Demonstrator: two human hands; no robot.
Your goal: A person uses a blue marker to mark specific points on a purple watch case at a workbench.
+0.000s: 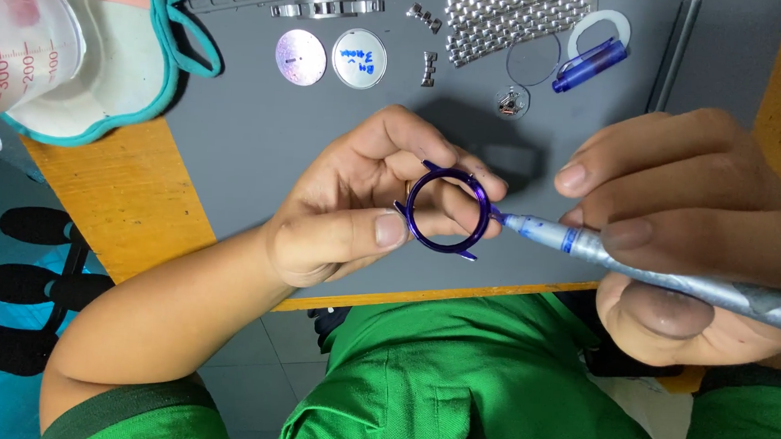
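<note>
My left hand (364,204) pinches a shiny blue-purple watch case ring (446,209) between thumb and fingers, holding it upright above the grey mat (260,130). My right hand (689,220) grips a silver marker pen with a blue tip (588,245). The pen's tip touches the ring's right edge.
On the mat lie two round silver discs (300,57), metal bracelet links (516,15), a clear round crystal (533,58), a blue pen cap (591,64), a small watch movement (511,101) and a dark rod (674,47). A face mask (110,85) and a measuring cup (17,38) sit at the left on the wooden table (121,194).
</note>
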